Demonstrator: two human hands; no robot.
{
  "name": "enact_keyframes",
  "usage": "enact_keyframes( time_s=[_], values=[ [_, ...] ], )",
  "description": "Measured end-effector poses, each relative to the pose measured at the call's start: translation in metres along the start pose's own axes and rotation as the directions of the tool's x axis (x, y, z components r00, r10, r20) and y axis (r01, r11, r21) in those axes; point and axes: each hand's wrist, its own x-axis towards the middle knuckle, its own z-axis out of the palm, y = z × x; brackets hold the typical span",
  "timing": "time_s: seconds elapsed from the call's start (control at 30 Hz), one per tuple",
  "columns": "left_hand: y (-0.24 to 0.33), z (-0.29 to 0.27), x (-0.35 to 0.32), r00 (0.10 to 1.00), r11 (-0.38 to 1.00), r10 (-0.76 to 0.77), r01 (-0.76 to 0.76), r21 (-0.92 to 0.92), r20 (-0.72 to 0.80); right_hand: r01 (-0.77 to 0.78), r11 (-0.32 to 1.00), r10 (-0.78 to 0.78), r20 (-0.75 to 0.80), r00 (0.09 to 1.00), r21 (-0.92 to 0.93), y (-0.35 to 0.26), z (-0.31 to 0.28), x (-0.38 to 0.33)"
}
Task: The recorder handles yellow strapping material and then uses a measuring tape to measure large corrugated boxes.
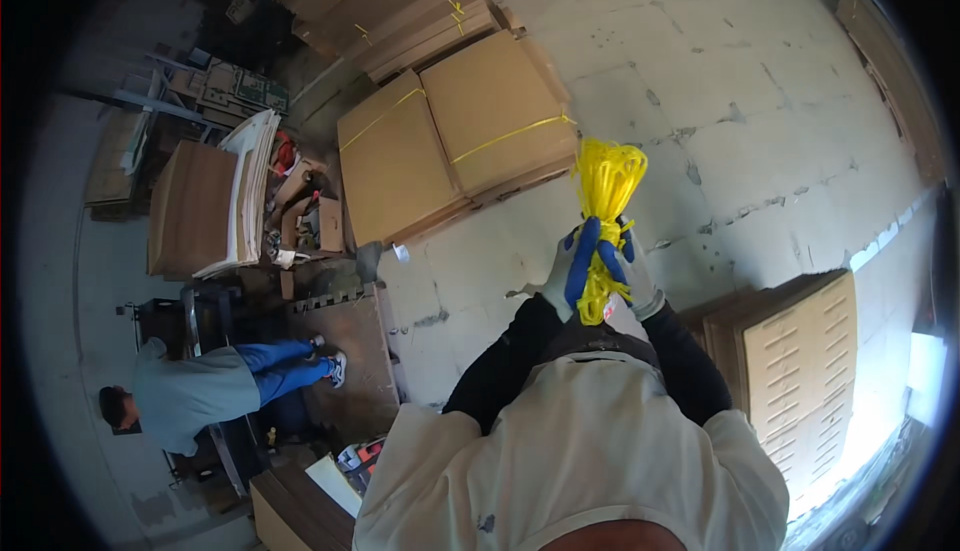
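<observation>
Above the pale floor [720, 81], my feed shows the gloved left hand [574, 269] and the gloved right hand [630, 269] both closed around the middle of a yellow strapping bundle [609, 179] (its loops flare out beyond the grip). Farther off I see cardboard stacks [488, 86] tied with yellow bands [512, 138], and a co-worker [212, 388] well apart at left.

Yellow bundle [611, 179], middle partly hidden by both hands [574, 271] [632, 269]

cream shirt [600, 441], black sleeves [505, 356], blue-and-grey gloves [582, 269], dark belt [592, 341]
</observation>
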Motion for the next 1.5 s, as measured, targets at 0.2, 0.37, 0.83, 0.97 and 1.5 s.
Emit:
enact_keyframes(
  time_s=[0.2,0.37,0.83,0.97,1.5],
  values=[
    [-0.014,-0.013,0.130,0.895,0.418,0.396,0.021,0.908,-0.203,-0.153,0.984,0.171,-0.252,0.952,0.092,-0.013,-0.070,0.093],
    [0.016,-0.030,0.247,0.881,-0.077,0.472,0.007,0.997,0.031,-0.105,0.982,0.138,-0.215,0.967,0.160,-0.013,-0.119,0.194],
    [0.136,0.043,0.601,0.946,-0.043,-0.085,-0.317,0.947,0.313,-0.057,0.859,0.254,-0.327,0.910,0.508,-0.140,-0.291,0.469],
    [0.161,0.048,0.691,0.929,0.025,-0.144,-0.342,0.940,0.342,-0.048,0.879,0.249,-0.371,0.895,0.474,-0.171,-0.326,0.543],
    [0.344,0.021,1.037,0.938,0.097,0.346,-0.071,0.993,0.033,-0.102,0.994,0.097,-0.109,0.989,-0.038,-0.255,-0.411,0.986]
  ],
)
